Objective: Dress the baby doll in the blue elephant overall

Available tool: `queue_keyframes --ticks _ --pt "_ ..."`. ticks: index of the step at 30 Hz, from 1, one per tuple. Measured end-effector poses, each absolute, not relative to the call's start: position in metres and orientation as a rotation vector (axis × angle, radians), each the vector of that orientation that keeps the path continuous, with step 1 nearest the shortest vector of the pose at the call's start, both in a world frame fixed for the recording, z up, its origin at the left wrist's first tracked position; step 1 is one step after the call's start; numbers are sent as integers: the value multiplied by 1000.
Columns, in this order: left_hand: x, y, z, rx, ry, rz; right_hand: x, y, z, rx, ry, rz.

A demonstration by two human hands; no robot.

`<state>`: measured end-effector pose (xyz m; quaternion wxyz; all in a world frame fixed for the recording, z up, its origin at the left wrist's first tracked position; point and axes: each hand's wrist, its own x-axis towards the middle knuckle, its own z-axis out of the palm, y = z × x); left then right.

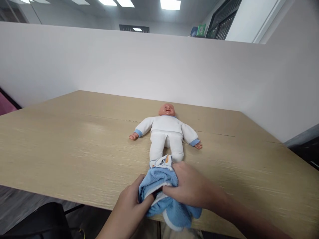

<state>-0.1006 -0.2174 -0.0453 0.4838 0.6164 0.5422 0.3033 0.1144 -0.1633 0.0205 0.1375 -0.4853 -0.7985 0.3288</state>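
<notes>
Here, both hands work at the near edge of the table (pixel 62 146), bunched around a blue fleece garment (pixel 159 177). The left hand (pixel 129 205) pinches the white-lined rim of the cloth from the left, fingers tucked into the fold. The right hand (pixel 190 187) lies over it from the right, fingers pressed shut on the same rim, so the opening is held between them. The garment hangs partly over the near table edge. Its far end, with a small printed patch, touches the leg ends of the doll (pixel 166 131), which lies on its back in white clothes, head far, arms spread left and right. The cloth hides the feet, so whether they are already inside it is hard to say. To handle this well, I would judge that the rim should be gathered short and held wide, both grips level, and the cloth drawn straight along the legs rather than twisted. The light doll may slide on the smooth wood. A white partition (pixel 124 59) stands behind.
</notes>
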Motion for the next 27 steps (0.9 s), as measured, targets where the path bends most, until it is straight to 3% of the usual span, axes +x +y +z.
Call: queue_keyframes --ticks 10,18,27 --pt "-105 -211 -63 1636 1514 781 116 -162 9 -1259 -2354 899" --pt "-99 -210 -70 1667 1481 802 114 -169 7 -1478 -2385 736" --pt "-82 -211 -69 1321 1210 1095 126 -168 0 -1428 -2132 947"
